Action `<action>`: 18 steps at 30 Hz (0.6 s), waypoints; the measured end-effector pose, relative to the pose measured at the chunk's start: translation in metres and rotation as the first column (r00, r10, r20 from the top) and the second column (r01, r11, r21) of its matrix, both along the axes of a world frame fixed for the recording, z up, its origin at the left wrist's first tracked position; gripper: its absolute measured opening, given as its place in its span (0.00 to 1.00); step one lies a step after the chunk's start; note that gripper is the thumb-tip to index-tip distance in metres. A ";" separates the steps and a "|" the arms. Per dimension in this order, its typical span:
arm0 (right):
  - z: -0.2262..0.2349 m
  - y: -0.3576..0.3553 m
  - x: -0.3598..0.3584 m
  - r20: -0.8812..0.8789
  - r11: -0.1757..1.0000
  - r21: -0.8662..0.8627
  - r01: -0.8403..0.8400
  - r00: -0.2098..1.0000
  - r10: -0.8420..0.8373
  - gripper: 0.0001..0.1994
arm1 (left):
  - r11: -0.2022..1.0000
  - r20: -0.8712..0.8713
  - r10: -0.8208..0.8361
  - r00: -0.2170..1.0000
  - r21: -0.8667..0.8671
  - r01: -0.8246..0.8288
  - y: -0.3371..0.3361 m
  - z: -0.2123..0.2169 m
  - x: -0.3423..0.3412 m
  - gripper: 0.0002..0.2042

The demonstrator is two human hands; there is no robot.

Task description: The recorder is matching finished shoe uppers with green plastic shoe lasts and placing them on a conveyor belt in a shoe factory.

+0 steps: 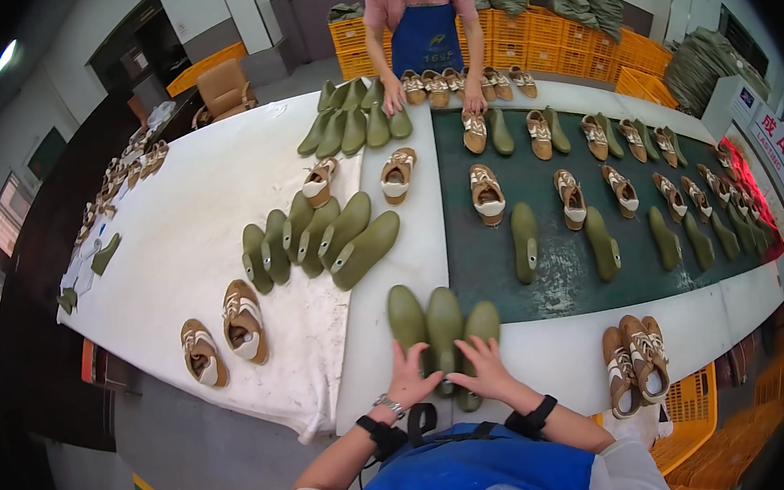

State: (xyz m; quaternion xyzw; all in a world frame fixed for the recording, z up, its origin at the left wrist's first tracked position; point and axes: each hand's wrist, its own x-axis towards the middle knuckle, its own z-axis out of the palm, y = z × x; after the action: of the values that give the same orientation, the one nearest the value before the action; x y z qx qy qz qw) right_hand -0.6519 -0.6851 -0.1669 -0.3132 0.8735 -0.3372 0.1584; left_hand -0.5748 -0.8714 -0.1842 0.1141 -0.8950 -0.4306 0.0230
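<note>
Three olive-green shoe lasts (443, 317) lie side by side on the white tabletop (561, 350), at the dark green belt (486, 263)'s near-left corner. My left hand (410, 380) and right hand (489, 373) spread over them, fingers splayed; I can't tell whether either grips.

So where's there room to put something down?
The white cloth, left of the far green lasts; also the white tabletop between the right hand and near brown shoes. The right end of the green mat is crowded.
</note>
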 end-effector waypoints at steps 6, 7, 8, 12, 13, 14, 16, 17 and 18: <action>0.003 0.033 -0.002 -0.138 0.949 0.198 0.244 0.966 -0.219 0.39 | 0.891 -0.016 -0.393 0.919 0.239 0.385 0.011 -0.002 -0.029 0.39; 0.004 0.035 -0.002 -0.145 0.940 0.208 0.270 0.959 -0.244 0.39 | 0.821 -0.084 -0.443 0.893 0.362 0.441 0.001 -0.002 -0.040 0.41; 0.003 0.036 0.000 -0.157 0.936 0.200 0.290 0.952 -0.261 0.39 | 0.836 -0.061 -0.376 0.925 0.408 0.367 -0.013 0.017 -0.048 0.42; 0.005 0.030 0.001 -0.224 0.944 0.150 0.295 0.940 -0.258 0.38 | 0.893 -0.276 -0.001 0.961 -0.433 -0.123 -0.135 0.000 -0.109 0.39; 0.004 0.032 0.001 -0.230 0.940 0.149 0.307 0.935 -0.269 0.38 | 0.843 -0.267 0.060 0.962 -0.502 -0.192 -0.158 0.013 -0.123 0.38; 0.006 0.032 0.001 -0.236 0.945 0.124 0.301 0.934 -0.267 0.38 | 0.768 -0.250 0.078 0.965 -0.602 -0.218 -0.185 0.016 -0.133 0.39; 0.001 0.035 0.000 -0.242 0.947 0.079 0.310 0.928 -0.283 0.37 | 0.763 -0.017 0.106 0.994 -0.640 -0.092 -0.220 0.019 -0.155 0.41; 0.001 0.033 -0.001 -0.250 0.944 0.074 0.322 0.922 -0.295 0.37 | 0.767 0.098 0.108 0.989 -0.641 -0.020 -0.235 0.022 -0.163 0.41; 0.003 0.031 0.000 -0.228 0.947 0.080 0.310 0.931 -0.286 0.37 | 0.801 0.227 0.091 0.970 -0.595 0.064 -0.249 0.018 -0.173 0.41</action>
State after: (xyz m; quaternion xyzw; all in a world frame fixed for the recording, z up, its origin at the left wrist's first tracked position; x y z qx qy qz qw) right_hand -0.6517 -0.6540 -0.1636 -0.2017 0.9408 -0.2710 0.0282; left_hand -0.7478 -1.1206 -0.1658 0.1592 -0.9800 -0.1090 -0.0493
